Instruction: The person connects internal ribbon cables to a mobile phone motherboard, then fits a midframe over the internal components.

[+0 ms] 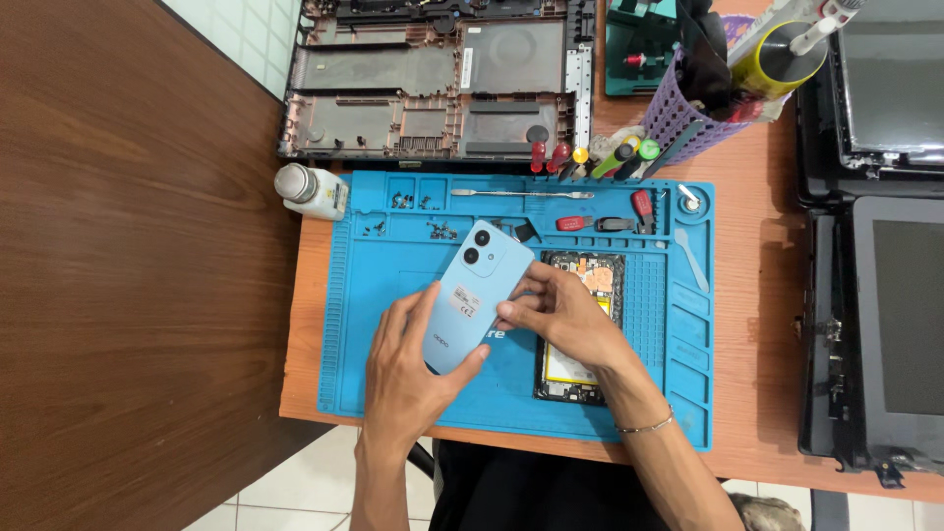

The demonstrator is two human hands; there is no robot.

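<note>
My left hand (408, 359) holds a light blue phone back cover (474, 293) with two round camera holes, tilted over the blue work mat (393, 265). My right hand (562, 313) pinches the cover's right edge, thumb and fingers on it. Just to the right lies the opened phone body (588, 285), its circuit board and yellow battery showing, partly hidden under my right hand and wrist.
Small screws (433, 230), a metal spudger (521, 194), red and black tools (600, 223) lie in the mat's top trays. A white bottle (310, 190) stands left; laptop shells (433, 79) behind; a purple tool holder (703, 98) and dismantled laptops (885, 295) to the right.
</note>
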